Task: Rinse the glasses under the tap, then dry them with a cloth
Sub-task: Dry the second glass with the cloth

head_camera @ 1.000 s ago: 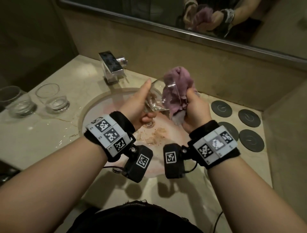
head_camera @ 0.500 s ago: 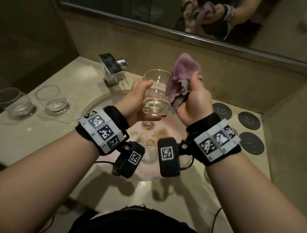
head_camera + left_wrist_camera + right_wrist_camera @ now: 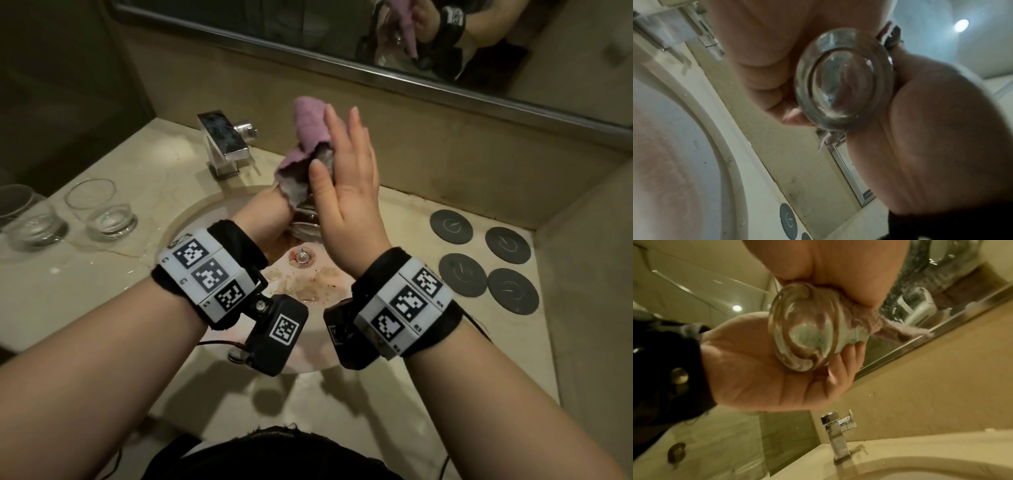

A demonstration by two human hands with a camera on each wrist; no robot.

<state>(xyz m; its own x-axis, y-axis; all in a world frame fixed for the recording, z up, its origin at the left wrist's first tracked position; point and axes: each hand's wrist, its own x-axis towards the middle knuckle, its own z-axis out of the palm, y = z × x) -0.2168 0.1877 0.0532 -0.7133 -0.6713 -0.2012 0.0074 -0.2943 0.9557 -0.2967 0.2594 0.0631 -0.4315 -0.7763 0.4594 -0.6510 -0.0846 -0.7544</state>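
Over the basin, my left hand grips a clear glass from the left, fingers curled round its wall. A purple cloth is bunched on top of the glass and hangs down its side. My right hand lies flat against the cloth and glass from the right, fingers straight and pointing up. The right wrist view shows the thick glass base, my left hand round it, and the cloth under my right palm. The left wrist view also looks up at the glass base.
Two more glasses stand on the counter at the left. The chrome tap is behind the basin, close to the cloth. Several dark round coasters lie at the right. A mirror and wall close the back.
The glass went from tilted to upright. My right hand, which gripped the bunched cloth beside the glass, now lies flat with straight fingers and presses the cloth on it.
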